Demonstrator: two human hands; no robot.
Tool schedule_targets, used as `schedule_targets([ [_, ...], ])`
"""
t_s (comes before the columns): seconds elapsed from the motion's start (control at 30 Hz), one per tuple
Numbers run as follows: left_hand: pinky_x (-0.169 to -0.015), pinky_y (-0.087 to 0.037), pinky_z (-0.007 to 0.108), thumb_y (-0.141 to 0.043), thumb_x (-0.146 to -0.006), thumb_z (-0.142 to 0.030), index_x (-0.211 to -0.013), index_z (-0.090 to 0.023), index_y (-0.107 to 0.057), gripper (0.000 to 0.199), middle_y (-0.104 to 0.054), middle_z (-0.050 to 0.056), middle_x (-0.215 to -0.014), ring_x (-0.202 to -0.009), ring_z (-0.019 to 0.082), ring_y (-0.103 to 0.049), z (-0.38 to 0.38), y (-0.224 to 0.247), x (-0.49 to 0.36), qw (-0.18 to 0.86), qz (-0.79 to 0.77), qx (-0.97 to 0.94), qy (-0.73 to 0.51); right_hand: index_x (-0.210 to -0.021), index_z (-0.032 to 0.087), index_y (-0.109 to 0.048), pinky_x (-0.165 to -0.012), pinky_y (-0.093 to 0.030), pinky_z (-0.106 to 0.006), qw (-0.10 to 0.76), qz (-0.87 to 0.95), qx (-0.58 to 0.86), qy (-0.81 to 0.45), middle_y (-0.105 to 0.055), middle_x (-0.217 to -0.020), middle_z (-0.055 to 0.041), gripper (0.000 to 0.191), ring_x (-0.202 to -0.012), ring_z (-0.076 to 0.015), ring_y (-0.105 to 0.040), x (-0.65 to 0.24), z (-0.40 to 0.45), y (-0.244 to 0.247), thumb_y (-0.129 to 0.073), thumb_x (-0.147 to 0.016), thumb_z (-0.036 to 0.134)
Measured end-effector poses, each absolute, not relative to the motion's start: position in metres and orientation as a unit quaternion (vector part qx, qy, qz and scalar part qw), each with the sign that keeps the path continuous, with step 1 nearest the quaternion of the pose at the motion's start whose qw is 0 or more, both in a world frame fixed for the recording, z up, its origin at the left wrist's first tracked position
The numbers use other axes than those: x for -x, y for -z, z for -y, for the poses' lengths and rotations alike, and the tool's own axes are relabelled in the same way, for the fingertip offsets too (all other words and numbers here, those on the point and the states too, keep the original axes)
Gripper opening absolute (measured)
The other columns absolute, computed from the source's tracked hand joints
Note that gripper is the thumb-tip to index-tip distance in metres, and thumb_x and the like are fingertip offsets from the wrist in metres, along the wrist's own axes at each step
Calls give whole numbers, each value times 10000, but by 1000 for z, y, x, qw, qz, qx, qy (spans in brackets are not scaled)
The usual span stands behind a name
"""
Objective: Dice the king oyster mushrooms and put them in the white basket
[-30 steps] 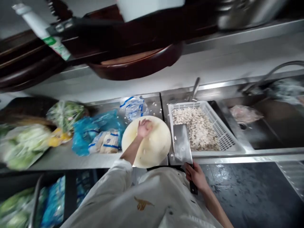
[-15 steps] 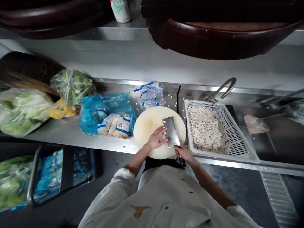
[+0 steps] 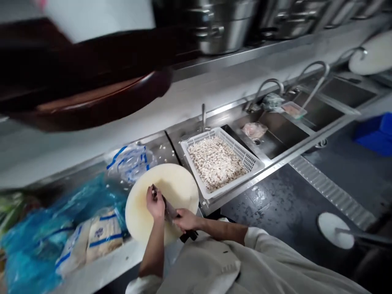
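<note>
A round pale cutting board lies on the steel counter. Over it my right hand grips the handle of a cleaver, whose blade is now seen nearly edge-on. My left hand is at the blade's far end, its fingers curled by the metal; what they hold, if anything, is too small to tell. Right of the board stands a white perforated basket holding many small chopped pale pieces.
Clear wrappers with blue stripes lie behind the board, among scattered bits. To the left are a blue plastic bag and packed white food. Sinks with taps run off to the right. A dark wooden vessel hangs over the shelf edge.
The view has swung right, bringing more sinks in. The cleaver has turned from flat to nearly edge-on. My left hand has gone from spread fingers to curled ones at the blade.
</note>
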State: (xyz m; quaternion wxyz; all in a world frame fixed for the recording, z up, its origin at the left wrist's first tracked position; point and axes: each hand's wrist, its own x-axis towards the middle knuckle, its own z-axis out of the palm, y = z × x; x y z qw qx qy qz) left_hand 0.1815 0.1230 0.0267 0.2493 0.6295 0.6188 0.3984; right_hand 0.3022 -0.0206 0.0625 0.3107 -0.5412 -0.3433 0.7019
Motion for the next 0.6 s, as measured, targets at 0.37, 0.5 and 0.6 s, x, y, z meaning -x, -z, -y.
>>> schedule_targets([
  [0.37, -1082, -523, 512, -480, -1035, -368, -1007, -233, -647, 216, -665, 126, -1108, -1166, 281, -624, -101, -94, -488, 257, -231, -857, -382, -898, 227, -572, -621, -381, -226, 513, 351, 728, -289, -631, -739, 19, 33, -694, -156, -565, -564, 52, -187, -553, -881, 247],
  [0.5, -1123, -500, 550, -530, -993, -345, -906, -254, -689, 203, -727, 94, -1088, -1152, 276, -664, -85, -61, -497, 279, -144, -916, -249, -951, 222, -596, -707, -405, -263, 507, 337, 778, -157, -680, -849, -25, 117, -811, -200, -586, -605, 83, -206, -500, -908, 272],
  [0.6, -1090, -533, 504, -527, -1012, -375, -977, -259, -719, 227, -742, 92, -1119, -1167, 262, -672, -86, -52, -457, 294, -197, -888, -293, -1011, 226, -584, -665, -428, -279, 535, 303, 770, -167, -669, -815, -36, 173, -768, -213, -598, -599, 102, -199, -494, -940, 356],
])
